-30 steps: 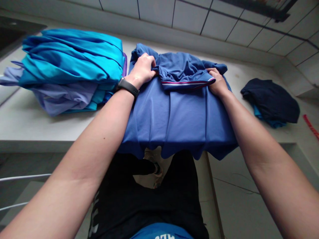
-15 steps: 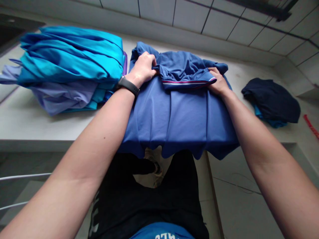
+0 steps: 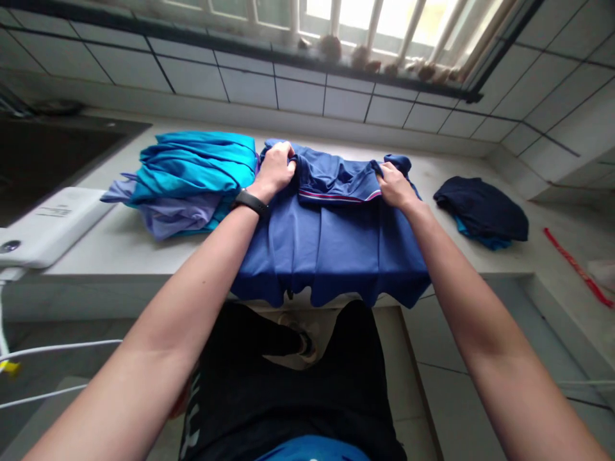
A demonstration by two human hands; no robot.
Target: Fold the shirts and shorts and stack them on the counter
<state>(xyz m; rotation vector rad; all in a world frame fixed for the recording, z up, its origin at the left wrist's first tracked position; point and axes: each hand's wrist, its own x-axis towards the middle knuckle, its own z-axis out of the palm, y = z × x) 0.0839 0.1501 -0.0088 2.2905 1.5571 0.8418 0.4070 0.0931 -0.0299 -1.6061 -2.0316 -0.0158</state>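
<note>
The right hand (image 3: pixel 396 186) is now gathering up the right end of the striped trim (image 3: pixel 336 197), which was tapering to a low tip beside it half a second ago. The left hand (image 3: pixel 276 168) is keeping much the same place, its fingers closing around a bunched fold at the trim's left end. The right fingers are also pinching cloth, their gap narrow, so the rumpled layer seems to be coming under control from both ends, though it is not yet lying flat. The view is also tilting up, taking in a barred window (image 3: pixel 375 32).

The blue garment (image 3: pixel 331 250) is resting mid-table, its near edge hanging over the front of the table (image 3: pixel 129 256) in soft, wavy pleats. Its fabric is looking smooth and pliable, creasing finely near the red-and-white trim. To the left, a glossy turquoise bundle (image 3: pixel 192 160) is sitting over crumpled lavender cloth (image 3: pixel 182 214); to the right, a rounded, matte navy bundle (image 3: pixel 485 205) is lying apart.
</note>
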